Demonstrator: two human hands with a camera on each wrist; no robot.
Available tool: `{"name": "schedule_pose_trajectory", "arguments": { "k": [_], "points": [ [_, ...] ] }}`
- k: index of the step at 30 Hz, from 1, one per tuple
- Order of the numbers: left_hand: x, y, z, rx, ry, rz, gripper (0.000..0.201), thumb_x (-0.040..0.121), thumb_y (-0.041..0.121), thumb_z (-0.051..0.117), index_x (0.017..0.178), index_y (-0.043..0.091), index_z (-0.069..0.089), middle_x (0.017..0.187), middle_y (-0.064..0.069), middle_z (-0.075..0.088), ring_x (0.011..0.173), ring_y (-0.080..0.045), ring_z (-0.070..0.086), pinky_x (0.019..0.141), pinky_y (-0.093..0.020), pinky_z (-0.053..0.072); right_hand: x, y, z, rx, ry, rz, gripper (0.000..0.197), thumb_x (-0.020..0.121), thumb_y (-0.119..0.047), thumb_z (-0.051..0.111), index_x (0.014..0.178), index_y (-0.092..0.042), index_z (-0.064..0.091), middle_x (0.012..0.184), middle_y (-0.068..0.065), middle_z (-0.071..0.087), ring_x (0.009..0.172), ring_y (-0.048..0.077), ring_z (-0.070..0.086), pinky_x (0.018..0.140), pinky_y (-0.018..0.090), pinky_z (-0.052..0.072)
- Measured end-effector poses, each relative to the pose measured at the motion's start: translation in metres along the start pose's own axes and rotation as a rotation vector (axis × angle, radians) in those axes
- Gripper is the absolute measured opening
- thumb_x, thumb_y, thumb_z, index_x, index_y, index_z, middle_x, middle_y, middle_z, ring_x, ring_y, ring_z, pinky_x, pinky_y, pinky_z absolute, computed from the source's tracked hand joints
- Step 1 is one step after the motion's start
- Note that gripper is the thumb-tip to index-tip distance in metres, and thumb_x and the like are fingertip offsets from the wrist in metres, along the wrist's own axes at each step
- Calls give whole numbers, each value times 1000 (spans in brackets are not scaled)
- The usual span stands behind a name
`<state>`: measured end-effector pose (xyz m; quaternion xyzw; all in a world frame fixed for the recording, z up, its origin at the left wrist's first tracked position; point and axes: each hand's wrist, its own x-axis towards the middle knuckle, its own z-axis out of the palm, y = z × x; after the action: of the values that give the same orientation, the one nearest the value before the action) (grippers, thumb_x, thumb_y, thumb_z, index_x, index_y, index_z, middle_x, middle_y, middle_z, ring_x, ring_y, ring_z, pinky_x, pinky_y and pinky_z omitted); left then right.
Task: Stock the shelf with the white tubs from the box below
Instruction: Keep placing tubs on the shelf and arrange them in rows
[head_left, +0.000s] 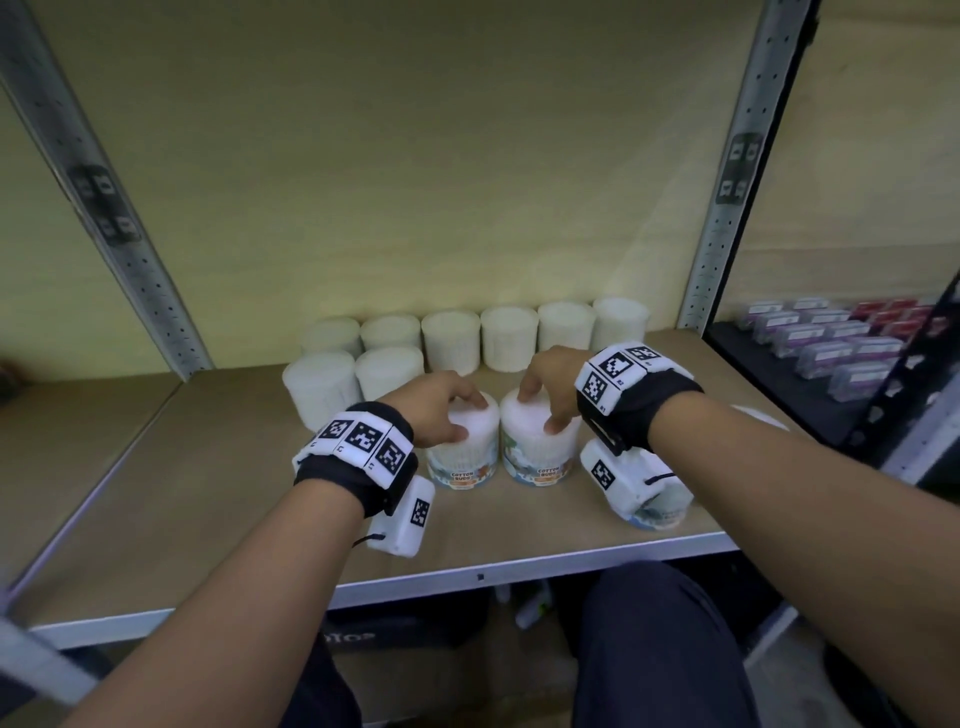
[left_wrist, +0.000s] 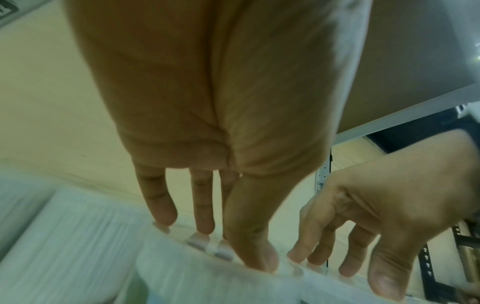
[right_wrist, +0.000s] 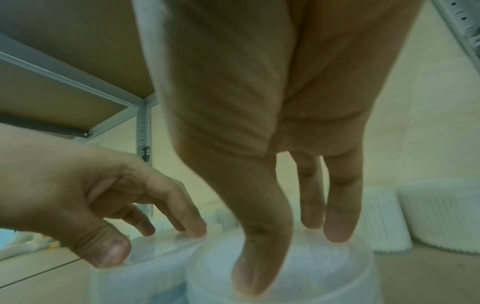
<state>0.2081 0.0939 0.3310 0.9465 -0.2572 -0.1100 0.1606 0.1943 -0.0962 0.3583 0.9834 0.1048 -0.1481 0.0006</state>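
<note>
Two white cotton-bud tubs stand side by side near the front of the shelf (head_left: 182, 493). My left hand (head_left: 465, 415) grips the lid of the left tub (head_left: 460, 467) from above, thumb at the near rim and fingers at the far rim. In the same way my right hand (head_left: 537, 410) grips the right tub (head_left: 537, 462). The left wrist view shows my left hand (left_wrist: 221, 244) with its fingertips on the tub (left_wrist: 207, 288). In the right wrist view my right hand (right_wrist: 293, 257) spans the tub's lid (right_wrist: 311, 273), with the left hand (right_wrist: 153, 244) beside it.
A row of white tubs (head_left: 509, 338) lines the back wall, with two more (head_left: 322, 384) in front at the left. Another tub (head_left: 662, 506) is half hidden behind my right wrist. Metal uprights (head_left: 727, 208) frame the bay. Purple boxes (head_left: 831, 343) fill the neighbouring shelf.
</note>
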Motion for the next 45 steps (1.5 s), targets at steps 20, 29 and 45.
{"name": "schedule_pose_trajectory", "arguments": {
  "k": [20, 29, 45],
  "points": [
    [-62, 28, 17, -12, -23, 75, 42, 87, 25, 66, 128, 28, 56, 131, 6, 50, 121, -14, 47, 90, -20, 33, -65, 2, 25, 24, -6, -15, 61, 77, -22, 77, 134, -25, 53, 138, -4, 51, 124, 19, 52, 96, 28, 40],
    [-64, 26, 19, -20, -8, 104, 41, 86, 24, 67, 127, 25, 58, 130, 3, 51, 121, -15, 48, 94, -21, 34, -66, 2, 26, 35, -29, -7, 61, 78, -21, 76, 134, -27, 52, 139, -4, 48, 124, 21, 51, 102, 33, 41],
    [-56, -27, -9, -139, 203, -73, 41, 89, 26, 62, 129, 20, 54, 131, 2, 55, 111, -12, 54, 90, -21, 39, -17, -36, -16, 205, 161, -61, 34, 87, -27, 62, 121, -18, 63, 123, 1, 62, 101, 17, 59, 93, 29, 48]
  ]
}}
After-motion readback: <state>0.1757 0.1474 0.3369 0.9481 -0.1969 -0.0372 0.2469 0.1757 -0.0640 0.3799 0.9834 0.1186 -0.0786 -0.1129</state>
